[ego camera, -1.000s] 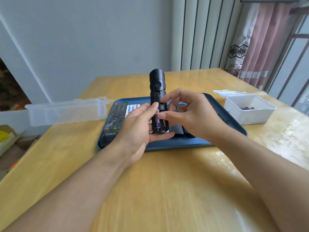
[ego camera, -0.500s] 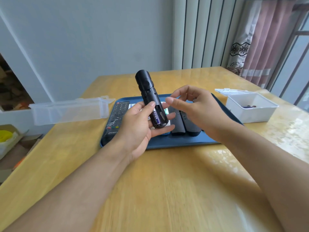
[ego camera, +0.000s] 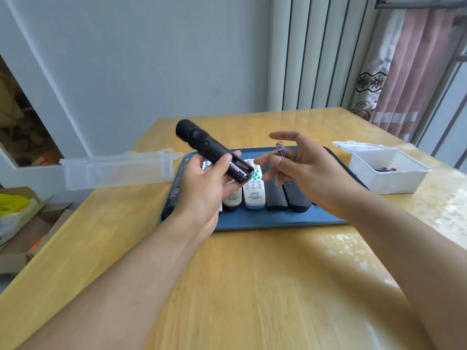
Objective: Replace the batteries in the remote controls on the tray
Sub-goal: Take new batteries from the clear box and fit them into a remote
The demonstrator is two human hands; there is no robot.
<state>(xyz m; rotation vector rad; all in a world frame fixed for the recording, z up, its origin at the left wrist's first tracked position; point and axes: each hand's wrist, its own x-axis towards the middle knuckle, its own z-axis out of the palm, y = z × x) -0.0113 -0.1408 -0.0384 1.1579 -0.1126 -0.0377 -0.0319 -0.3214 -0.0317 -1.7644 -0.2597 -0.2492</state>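
Gripping cylindrical black remote (ego camera: 202,145), pinching purple battery (ego camera: 281,149)

We are looking at a glossy wooden counter (ego camera: 252,286). A blue tray (ego camera: 252,219) is lying on it near the middle. A clear plastic box (ego camera: 116,170) is sitting at the left edge, and a white open container (ego camera: 386,173), its lid hanging behind, is resting to the tray's right.

probably home: curtains (ego camera: 394,72), wooden table (ego camera: 252,286)
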